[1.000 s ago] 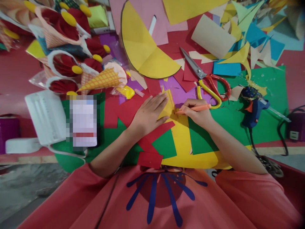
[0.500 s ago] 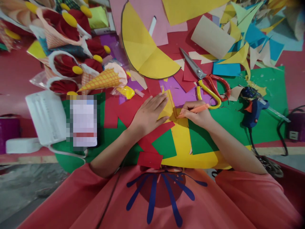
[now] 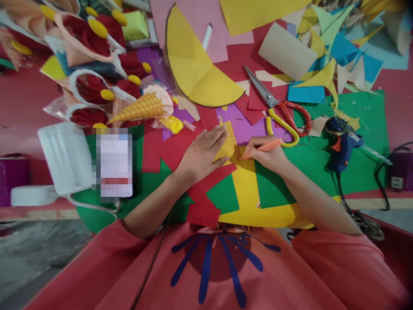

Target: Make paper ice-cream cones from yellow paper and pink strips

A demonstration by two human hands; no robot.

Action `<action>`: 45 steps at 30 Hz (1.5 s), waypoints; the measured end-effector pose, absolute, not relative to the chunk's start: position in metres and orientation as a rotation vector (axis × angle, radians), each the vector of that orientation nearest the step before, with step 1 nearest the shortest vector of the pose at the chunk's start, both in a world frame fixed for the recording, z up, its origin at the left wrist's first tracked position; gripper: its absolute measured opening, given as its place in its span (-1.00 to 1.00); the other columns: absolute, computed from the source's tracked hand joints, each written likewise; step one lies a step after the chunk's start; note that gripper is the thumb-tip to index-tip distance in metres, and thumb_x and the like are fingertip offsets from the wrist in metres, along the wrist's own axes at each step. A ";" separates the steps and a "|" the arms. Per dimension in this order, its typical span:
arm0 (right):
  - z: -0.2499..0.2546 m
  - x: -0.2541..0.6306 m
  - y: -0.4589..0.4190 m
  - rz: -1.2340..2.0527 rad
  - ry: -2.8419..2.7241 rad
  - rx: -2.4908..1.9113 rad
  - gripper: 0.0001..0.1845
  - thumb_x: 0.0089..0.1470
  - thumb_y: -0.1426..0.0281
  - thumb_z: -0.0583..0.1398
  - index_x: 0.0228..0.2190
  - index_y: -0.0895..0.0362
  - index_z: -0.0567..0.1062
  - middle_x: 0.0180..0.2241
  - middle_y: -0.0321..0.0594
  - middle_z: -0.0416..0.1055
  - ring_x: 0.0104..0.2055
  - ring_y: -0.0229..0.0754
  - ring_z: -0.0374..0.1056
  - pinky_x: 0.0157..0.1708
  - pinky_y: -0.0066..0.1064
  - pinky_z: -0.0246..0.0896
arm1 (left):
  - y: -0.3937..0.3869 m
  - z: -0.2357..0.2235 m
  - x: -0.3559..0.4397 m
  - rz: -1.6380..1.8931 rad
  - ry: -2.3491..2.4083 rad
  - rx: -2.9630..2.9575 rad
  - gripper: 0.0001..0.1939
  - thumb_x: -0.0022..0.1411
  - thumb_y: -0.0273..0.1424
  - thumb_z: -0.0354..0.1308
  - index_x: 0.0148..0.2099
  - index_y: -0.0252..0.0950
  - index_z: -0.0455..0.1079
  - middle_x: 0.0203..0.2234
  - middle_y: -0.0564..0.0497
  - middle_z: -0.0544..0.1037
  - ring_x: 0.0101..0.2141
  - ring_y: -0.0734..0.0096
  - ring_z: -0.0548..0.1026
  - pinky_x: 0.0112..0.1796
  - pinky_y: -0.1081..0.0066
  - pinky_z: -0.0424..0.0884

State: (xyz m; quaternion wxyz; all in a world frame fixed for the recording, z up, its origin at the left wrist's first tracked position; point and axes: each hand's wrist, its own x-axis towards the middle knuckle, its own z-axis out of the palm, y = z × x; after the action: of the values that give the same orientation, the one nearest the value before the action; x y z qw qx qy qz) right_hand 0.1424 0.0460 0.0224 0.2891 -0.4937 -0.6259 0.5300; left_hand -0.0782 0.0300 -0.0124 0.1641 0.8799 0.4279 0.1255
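Note:
My left hand (image 3: 205, 150) lies flat with its fingers stretched out, pressing on a piece of yellow paper (image 3: 227, 148). An orange marker (image 3: 268, 146) is gripped in my right hand (image 3: 266, 154), its tip down by a line on the yellow paper; my fingers partly cover the tip. Red paper pieces (image 3: 176, 148) and a green sheet (image 3: 284, 185) lie beneath and around both hands. Beyond my right hand rest scissors (image 3: 271, 103) with one yellow and one red handle, blades apart. A yellow paper sector (image 3: 196, 69) with a dark edge lies further off.
A glue gun (image 3: 343, 150) with a cord stands at the right. Paper scraps (image 3: 335, 47) pile up at the far right. Decorated paper cones (image 3: 142, 106) crowd the far left. A phone (image 3: 116, 165) and a white device (image 3: 66, 157) with a cable are at the left.
Both hands and the marker stay almost in place. The view has shifted very slightly, so the things at the left appear a little further right.

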 end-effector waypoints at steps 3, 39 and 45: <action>0.024 0.143 0.047 1.477 -1.561 -1.299 -0.80 -0.16 0.41 0.16 -0.73 0.14 0.35 -0.71 -0.35 0.33 -0.66 -0.38 0.16 -0.66 -0.51 0.01 | 0.030 -0.012 -0.078 0.360 1.214 2.489 -0.36 0.37 -0.08 -0.10 0.34 -0.35 0.04 0.28 -0.24 0.19 0.28 0.11 0.14 0.26 0.06 0.07; 0.012 0.150 0.040 1.306 -1.429 -1.267 -0.73 0.07 0.18 0.25 -0.29 0.12 0.50 -0.43 -0.26 0.49 -0.46 -0.32 0.39 -0.52 -0.50 0.28 | 0.029 0.000 -0.077 0.367 1.102 2.630 -0.65 0.39 -0.40 -0.09 0.11 -0.10 0.39 0.10 -0.09 0.44 0.08 0.20 0.39 0.03 0.13 0.35; 0.013 0.152 0.034 1.212 -1.532 -1.333 -0.75 0.08 0.17 0.23 -0.33 0.10 0.51 -0.36 -0.22 0.49 -0.36 -0.26 0.43 -0.43 -0.43 0.35 | 0.029 0.001 -0.077 0.326 1.105 2.620 -0.65 0.40 -0.39 -0.11 0.12 -0.10 0.38 0.10 -0.10 0.43 0.11 0.20 0.37 0.04 0.12 0.34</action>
State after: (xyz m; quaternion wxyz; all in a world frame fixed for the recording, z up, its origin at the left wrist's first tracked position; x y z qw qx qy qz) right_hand 0.1522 0.0337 0.0131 0.3788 -0.5215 -0.5994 0.4745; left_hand -0.0768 0.0291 0.0010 0.1391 0.9066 0.3822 0.1128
